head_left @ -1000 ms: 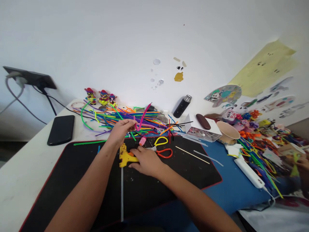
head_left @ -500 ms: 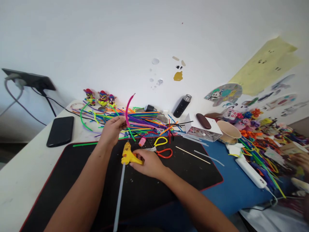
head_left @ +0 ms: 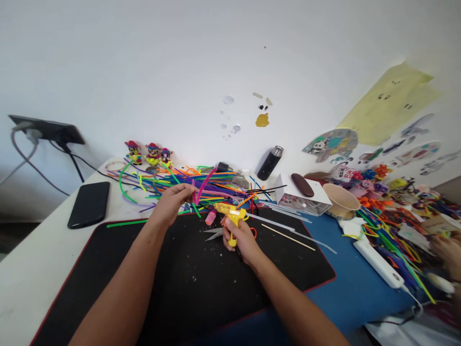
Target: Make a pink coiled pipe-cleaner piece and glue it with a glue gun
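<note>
My left hand pinches a pink pipe cleaner bent into a hook, held just above the near edge of a heap of coloured pipe cleaners. My right hand is wrapped round the handle of a yellow glue gun, raised over the black mat with its nozzle pointing left towards the pink pipe cleaner. A clear glue stick sticks out of the gun's back to the right. Scissors lie on the mat under the gun, next to a small pink piece.
A black phone lies at the left. Small figures stand at the wall. A black bottle, white box, paper cup, power strip and more craft clutter sit at the right, where another person's hand shows.
My right hand has lifted the glue gun off the mat, turned it upright and moved it right, nozzle towards the pipe cleaner. My left hand has lowered the pink pipe cleaner slightly.
</note>
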`<state>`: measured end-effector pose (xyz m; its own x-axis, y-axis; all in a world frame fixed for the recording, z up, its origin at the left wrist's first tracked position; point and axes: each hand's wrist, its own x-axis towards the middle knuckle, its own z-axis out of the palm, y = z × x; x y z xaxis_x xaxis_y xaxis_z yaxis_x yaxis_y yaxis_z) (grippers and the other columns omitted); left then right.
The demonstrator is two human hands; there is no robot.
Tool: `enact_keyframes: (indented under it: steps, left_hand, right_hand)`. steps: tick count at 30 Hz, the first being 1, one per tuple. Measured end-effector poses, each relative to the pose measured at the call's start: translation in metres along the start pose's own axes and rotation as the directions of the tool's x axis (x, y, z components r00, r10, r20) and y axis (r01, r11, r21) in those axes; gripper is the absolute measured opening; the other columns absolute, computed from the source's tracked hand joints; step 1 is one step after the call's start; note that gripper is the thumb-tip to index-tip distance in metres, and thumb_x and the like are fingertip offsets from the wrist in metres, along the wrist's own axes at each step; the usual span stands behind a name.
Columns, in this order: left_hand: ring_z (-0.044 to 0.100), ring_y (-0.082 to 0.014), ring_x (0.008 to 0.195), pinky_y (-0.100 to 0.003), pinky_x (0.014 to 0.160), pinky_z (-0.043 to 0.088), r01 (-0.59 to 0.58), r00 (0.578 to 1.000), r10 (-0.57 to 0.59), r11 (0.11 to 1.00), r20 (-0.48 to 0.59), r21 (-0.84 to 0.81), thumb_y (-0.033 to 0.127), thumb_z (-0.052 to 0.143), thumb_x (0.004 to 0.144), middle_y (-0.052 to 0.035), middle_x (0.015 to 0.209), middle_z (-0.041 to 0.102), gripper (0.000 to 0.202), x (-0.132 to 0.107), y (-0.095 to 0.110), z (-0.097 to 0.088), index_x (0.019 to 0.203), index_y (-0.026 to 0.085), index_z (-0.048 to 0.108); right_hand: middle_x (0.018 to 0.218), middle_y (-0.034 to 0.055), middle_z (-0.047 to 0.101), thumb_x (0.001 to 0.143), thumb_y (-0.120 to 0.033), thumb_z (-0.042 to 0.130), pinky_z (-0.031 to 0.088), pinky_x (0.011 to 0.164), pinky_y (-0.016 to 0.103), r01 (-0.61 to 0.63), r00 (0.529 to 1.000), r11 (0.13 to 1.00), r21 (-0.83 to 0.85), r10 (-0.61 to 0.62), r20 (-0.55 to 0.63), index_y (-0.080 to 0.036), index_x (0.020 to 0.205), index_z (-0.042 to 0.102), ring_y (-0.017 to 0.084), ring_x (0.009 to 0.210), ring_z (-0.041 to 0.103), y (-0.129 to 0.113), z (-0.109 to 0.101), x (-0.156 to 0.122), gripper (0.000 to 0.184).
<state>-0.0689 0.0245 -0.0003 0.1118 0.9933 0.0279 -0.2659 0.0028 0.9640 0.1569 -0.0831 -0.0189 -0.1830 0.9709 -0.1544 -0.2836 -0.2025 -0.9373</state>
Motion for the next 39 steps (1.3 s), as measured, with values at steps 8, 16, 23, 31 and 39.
enact_keyframes:
  steps: [8, 16, 23, 31, 39]
  left_hand:
    - [0.055, -0.0176, 0.066, -0.03, 0.069, 0.042, -0.056, 0.973, -0.02, 0.947, 0.232, 0.316, 0.055, 0.074, 0.082, -0.0005, 0.067, 0.064, 0.039, -0.009, -0.003, 0.018, 0.068, 0.02, 0.067]
    - [0.062, -0.0204, 0.066, -0.032, 0.07, 0.049, -0.015, 0.965, -0.095, 0.909, 0.244, 0.416, 0.05, 0.069, 0.081, -0.0017, 0.063, 0.069, 0.032, -0.016, -0.001, 0.032, 0.065, 0.022, 0.066]
    - [0.063, -0.0207, 0.062, -0.032, 0.067, 0.049, -0.016, 0.964, -0.087, 0.924, 0.253, 0.382, 0.044, 0.069, 0.08, -0.0029, 0.061, 0.07, 0.029, -0.018, 0.002, 0.035, 0.061, 0.023, 0.066]
    - [0.064, -0.0213, 0.061, -0.033, 0.067, 0.049, 0.008, 0.96, -0.101, 0.941, 0.259, 0.338, 0.041, 0.069, 0.081, -0.004, 0.059, 0.07, 0.03, -0.018, 0.001, 0.035, 0.057, 0.023, 0.066]
    - [0.063, -0.0205, 0.063, -0.033, 0.071, 0.047, 0.029, 0.956, -0.116, 0.952, 0.271, 0.305, 0.048, 0.071, 0.082, -0.005, 0.06, 0.07, 0.037, -0.019, 0.001, 0.036, 0.056, 0.022, 0.068]
  right_hand:
    - [0.053, -0.0082, 0.052, 0.078, -0.072, 0.08, 0.023, 0.034, 0.021, 0.024, 0.99, 0.996, -0.091, -0.036, -0.133, -0.017, 0.09, 0.063, 0.009, 0.033, 0.046, -0.013, -0.006, 0.005, 0.059]
    - [0.043, -0.0037, 0.052, 0.081, -0.073, 0.076, 0.033, 0.04, 0.023, 0.06, 0.976, 0.952, -0.301, -0.119, -0.181, -0.021, 0.062, 0.054, 0.01, 0.035, 0.047, -0.026, -0.009, 0.002, 0.06]
    - [0.041, -0.0014, 0.05, 0.08, -0.086, 0.067, 0.036, 0.04, 0.025, 0.035, 0.973, 0.884, -0.466, -0.136, -0.185, -0.023, 0.056, 0.055, 0.013, 0.036, 0.047, -0.026, -0.003, 0.001, 0.069]
    - [0.039, -0.0014, 0.047, 0.085, -0.087, 0.06, 0.036, 0.041, 0.025, 0.06, 0.967, 0.817, -0.574, -0.19, -0.17, -0.024, 0.054, 0.052, 0.014, 0.037, 0.047, -0.024, -0.002, -0.001, 0.071]
    - [0.044, -0.0001, 0.05, 0.09, -0.084, 0.058, 0.04, 0.045, 0.026, 0.109, 0.951, 0.766, -0.633, -0.266, -0.159, -0.024, 0.055, 0.053, 0.016, 0.044, 0.053, -0.02, -0.005, 0.0, 0.069]
